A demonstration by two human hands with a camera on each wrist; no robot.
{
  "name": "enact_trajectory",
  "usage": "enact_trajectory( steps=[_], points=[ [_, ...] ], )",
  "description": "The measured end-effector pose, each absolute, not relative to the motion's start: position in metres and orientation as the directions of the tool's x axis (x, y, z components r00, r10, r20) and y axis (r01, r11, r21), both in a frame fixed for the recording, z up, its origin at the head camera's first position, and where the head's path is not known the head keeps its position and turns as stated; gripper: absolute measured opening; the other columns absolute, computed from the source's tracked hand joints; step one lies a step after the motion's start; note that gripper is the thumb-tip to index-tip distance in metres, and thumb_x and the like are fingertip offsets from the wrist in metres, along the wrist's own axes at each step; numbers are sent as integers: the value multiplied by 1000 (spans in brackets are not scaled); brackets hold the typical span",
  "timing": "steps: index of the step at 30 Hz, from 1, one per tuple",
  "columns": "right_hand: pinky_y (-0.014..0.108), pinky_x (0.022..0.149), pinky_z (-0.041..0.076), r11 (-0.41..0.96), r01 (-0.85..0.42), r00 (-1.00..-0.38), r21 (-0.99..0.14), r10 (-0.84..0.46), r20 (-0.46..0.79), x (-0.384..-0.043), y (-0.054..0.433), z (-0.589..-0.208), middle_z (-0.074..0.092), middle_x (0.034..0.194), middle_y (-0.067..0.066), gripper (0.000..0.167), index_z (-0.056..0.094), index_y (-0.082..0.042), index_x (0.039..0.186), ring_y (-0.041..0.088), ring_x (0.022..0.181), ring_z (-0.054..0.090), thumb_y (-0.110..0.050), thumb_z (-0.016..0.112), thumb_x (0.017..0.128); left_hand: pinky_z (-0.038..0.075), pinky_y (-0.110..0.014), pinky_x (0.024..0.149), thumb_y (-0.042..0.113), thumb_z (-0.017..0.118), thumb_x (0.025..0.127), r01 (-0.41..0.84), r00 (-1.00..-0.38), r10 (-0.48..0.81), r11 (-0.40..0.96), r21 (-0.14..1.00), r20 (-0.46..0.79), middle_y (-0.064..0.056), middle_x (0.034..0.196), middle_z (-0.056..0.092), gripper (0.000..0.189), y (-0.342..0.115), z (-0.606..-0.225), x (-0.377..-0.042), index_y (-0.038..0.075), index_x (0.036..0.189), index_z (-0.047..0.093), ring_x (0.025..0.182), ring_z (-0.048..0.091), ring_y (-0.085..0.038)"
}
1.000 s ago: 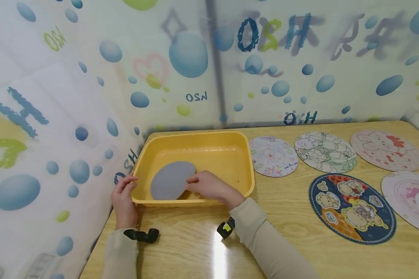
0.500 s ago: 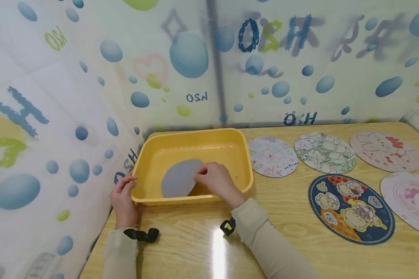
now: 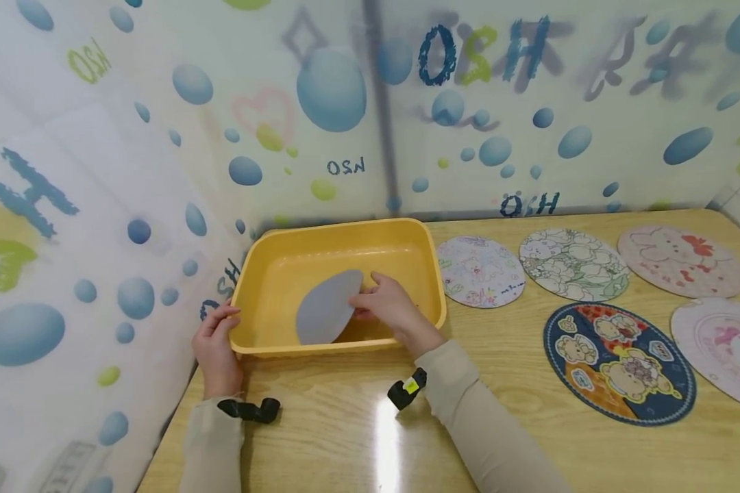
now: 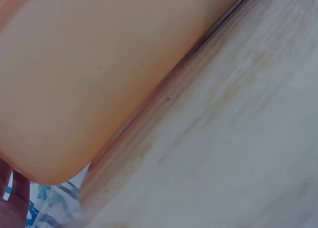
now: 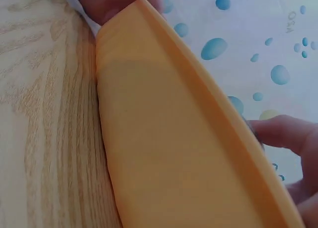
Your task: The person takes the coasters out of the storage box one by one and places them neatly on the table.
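In the head view a yellow plastic tray [image 3: 271, 274] stands on the table near the left wall. My left hand [image 3: 218, 352] grips its left rim at the front corner, fingers over the edge. Inside it, a thin round mat [image 3: 327, 308], grey side showing, leans tilted. The right edge of that mat is pinched between thumb and fingers of my right hand [image 3: 391, 311], which reaches over the tray's front wall. The right wrist view has the tray's outer wall [image 5: 159, 123] in front, hiding most of the mat; fingers [image 5: 283, 131] of my right hand show beyond the rim.
Several round printed mats lie flat to the right of the tray, among them a pale doodle mat [image 3: 481, 272], a floral mat [image 3: 573, 266], a pink bunny mat [image 3: 681, 261] and a dark blue bear mat [image 3: 619, 363]. A patterned wall covering [image 3: 493, 123] closes off the back and left.
My right hand has drawn the grey mat rightward across the tray and raised its right edge, so it stands steeper. The left hand stays at the tray's corner.
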State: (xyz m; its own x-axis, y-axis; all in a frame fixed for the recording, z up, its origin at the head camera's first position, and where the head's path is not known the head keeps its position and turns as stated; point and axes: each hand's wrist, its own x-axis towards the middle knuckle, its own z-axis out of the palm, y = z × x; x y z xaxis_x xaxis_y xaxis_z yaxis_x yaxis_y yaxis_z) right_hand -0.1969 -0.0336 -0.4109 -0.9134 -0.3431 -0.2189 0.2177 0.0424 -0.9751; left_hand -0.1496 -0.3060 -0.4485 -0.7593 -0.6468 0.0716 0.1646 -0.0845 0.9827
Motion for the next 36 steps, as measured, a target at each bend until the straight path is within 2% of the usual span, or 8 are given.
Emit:
enact_trajectory(
  steps=[3,5,8,12,16,20,25,36],
  points=[
    [29,62,52,40,209,-894,-977,-398,-207,-194,-34,-413,60,80,10,33,52,3,113,18,64,58,-10,56,83,45,-17,80,0,53,83,173,-755,-650,-80,982,80,-6,112,59,14,-307,-452,-149,-5,91,64,109,47,-17],
    [27,55,51,86,183,-881,-979,-428,-202,-193,-35,-414,55,70,8,19,55,1,101,17,57,55,-9,51,85,45,-17,81,-1,54,82,183,-748,-658,-83,980,84,-6,112,60,13,-308,-453,-149,-5,89,65,109,47,-17],
    [26,47,48,187,113,-872,-976,-452,-187,-190,-37,-414,50,61,8,14,54,-3,96,17,51,51,-10,46,87,44,-17,83,-1,54,82,194,-742,-664,-80,978,92,-6,111,60,13,-309,-453,-149,-4,87,65,110,46,-17],
    [26,46,45,382,-70,-876,-922,-466,-126,-187,-37,-414,55,62,7,12,53,-9,92,16,52,54,-14,43,89,43,-18,84,0,53,83,194,-748,-656,-74,978,99,-7,112,59,14,-308,-452,-151,-4,89,65,111,46,-17],
    [25,51,43,517,-261,-876,-816,-481,-25,-187,-37,-414,63,81,2,18,57,-11,99,12,55,54,-17,41,91,44,-17,83,-1,53,82,194,-751,-653,-82,978,95,-6,111,60,13,-307,-451,-152,-4,88,65,110,46,-17],
    [26,53,49,399,-192,-879,-897,-477,-23,-188,-36,-415,63,91,3,33,51,-16,124,13,58,58,-15,40,92,44,-18,83,-1,55,82,205,-753,-651,-90,974,98,-7,110,60,13,-306,-451,-153,-6,88,65,110,47,-18],
    [33,53,52,144,2,-889,-990,-452,-67,-189,-37,-419,63,84,9,33,51,-16,123,24,60,62,-12,39,92,44,-18,84,-1,54,82,199,-755,-650,-107,974,83,-7,112,59,14,-307,-450,-153,-6,90,64,111,46,-17],
    [38,55,52,-110,22,-923,-994,-384,22,-185,-34,-412,61,88,15,29,54,-11,117,28,64,61,-12,42,91,41,-18,87,0,56,82,206,-747,-660,-115,972,80,-9,114,58,15,-308,-451,-153,-4,93,65,112,45,-17]
  ],
)
